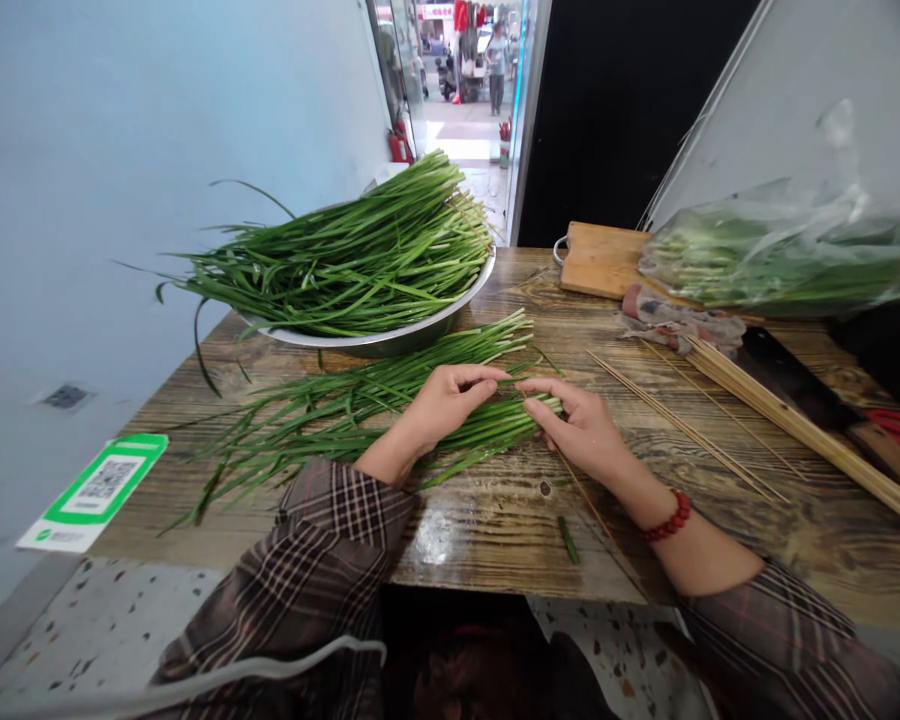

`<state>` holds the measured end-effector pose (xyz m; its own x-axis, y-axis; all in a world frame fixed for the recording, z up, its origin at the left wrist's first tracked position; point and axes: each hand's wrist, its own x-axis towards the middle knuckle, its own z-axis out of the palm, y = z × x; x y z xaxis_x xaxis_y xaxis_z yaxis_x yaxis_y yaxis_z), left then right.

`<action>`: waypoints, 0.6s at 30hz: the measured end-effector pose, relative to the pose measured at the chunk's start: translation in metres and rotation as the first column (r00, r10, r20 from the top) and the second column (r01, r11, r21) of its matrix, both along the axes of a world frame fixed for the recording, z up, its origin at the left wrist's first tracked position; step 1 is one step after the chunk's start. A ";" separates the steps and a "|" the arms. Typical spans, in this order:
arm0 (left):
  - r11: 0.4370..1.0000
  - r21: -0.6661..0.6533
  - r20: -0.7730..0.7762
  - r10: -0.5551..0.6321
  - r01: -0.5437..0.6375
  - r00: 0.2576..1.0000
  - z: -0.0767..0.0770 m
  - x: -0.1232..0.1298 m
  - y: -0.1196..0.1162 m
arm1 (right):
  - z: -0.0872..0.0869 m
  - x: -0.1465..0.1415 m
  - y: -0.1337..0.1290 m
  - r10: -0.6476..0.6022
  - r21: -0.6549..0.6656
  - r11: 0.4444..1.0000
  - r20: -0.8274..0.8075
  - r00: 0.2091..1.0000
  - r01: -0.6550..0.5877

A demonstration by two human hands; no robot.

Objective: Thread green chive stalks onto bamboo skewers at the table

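Observation:
My left hand point(454, 400) is closed in a pinch on a stalk of the garlic chives, just above the table. Facing it, my right hand point(581, 420) pinches a thin wooden skewer point(591, 503), which slants down toward the table's front edge. The skewer's tip lies close to the left fingertips, but I cannot tell whether it has pierced a stalk. Under both hands a loose bunch of garlic chives point(487, 428) is spread, leaves to the left and pale stem ends to the right. A second row of chives point(420, 365) lies just behind it.
A metal basin point(390, 340) heaped with chives point(360, 250) stands at the back left. To the right lie loose skewers point(682, 425), a skewer bundle point(802, 425), a knife point(795, 375), a cutting board point(604, 258) and a plastic bag of greens point(787, 250). A cut stem piece point(568, 540) sits near the front edge.

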<state>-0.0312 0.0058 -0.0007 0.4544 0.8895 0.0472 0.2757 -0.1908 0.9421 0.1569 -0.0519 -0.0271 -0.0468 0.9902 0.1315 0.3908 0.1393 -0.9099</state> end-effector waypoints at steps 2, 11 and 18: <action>1.000 0.006 -0.005 -0.009 0.009 1.000 -0.001 0.000 0.000 | 0.000 0.000 0.000 -0.004 0.001 1.000 -0.001 1.000 0.004; 0.998 0.040 -0.007 -0.053 0.053 0.999 -0.001 -0.001 0.001 | -0.002 -0.001 0.000 -0.033 -0.046 0.998 -0.068 0.997 0.030; 0.997 0.021 -0.016 -0.078 0.078 0.997 -0.002 -0.003 0.002 | -0.002 0.000 -0.002 0.007 -0.030 0.999 -0.151 0.989 -0.011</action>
<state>-0.0338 0.0077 -0.0024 0.5230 0.8503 0.0590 0.2732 -0.2327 0.9334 0.1566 -0.0537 -0.0288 -0.0377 0.9935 0.1077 0.2476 0.1137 -0.9622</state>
